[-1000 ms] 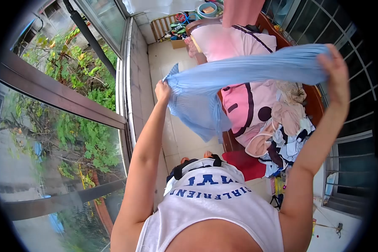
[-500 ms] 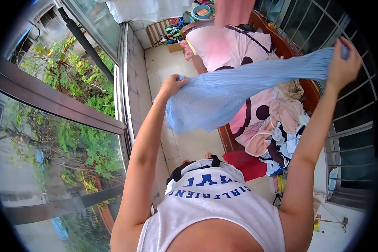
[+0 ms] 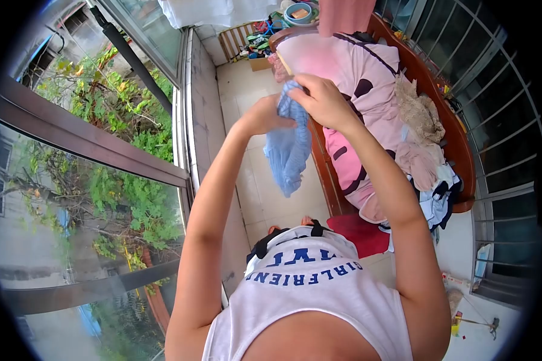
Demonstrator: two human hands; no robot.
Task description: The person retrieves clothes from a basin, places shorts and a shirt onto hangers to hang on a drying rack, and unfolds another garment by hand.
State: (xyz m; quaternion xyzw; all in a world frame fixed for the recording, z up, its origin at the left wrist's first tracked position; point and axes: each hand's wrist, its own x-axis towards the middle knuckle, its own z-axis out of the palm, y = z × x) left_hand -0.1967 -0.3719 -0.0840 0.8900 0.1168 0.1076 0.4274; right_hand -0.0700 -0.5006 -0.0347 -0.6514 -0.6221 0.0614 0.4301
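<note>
"How's the grip?"
"Right hand (image 3: 326, 103) pinching the blue cloth (image 3: 288, 157) at its gathered top, left hand (image 3: 262, 115) clasping its side!"
"And that wide stretch?"
"Gone! Hands close together, blue cloth hanging bunched, upper centre of frame, left of the pink bedding (image 3: 310, 57)!"

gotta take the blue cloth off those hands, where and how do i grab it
Probably by the lower end of the blue cloth, from below: it hangs loose there, while the left hand and right hand hold the top.
</note>
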